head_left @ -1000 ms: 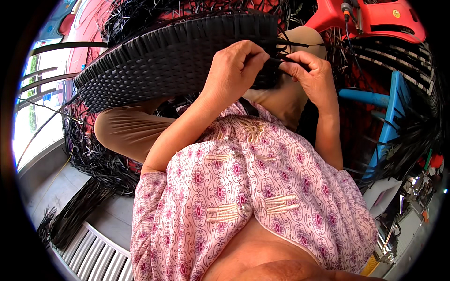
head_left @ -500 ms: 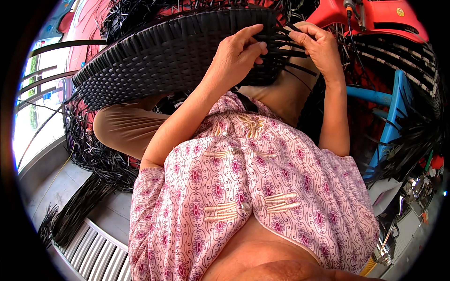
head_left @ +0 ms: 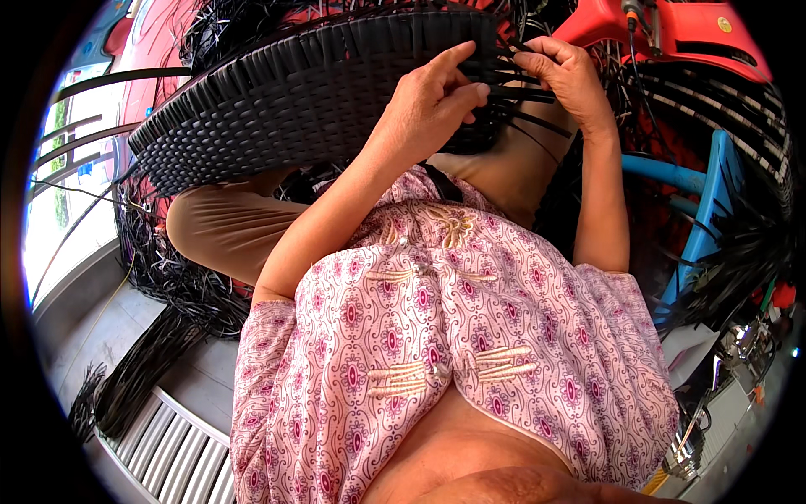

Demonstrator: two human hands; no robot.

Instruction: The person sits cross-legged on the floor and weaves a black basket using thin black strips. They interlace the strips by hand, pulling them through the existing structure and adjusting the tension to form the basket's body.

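Your woven panel (head_left: 311, 92) lies across your knees, running from your left toward the middle, tilted up at its far edge. Your left hand (head_left: 432, 105) rests on its right end; your right hand (head_left: 571, 80) is just beside it, to the right, among the loose strips (head_left: 525, 97) sticking out between both hands. Bundles of strips (head_left: 159, 353) lie on the floor at your left, under the panel. A plastic stool (head_left: 697, 34) stands beyond your right hand.
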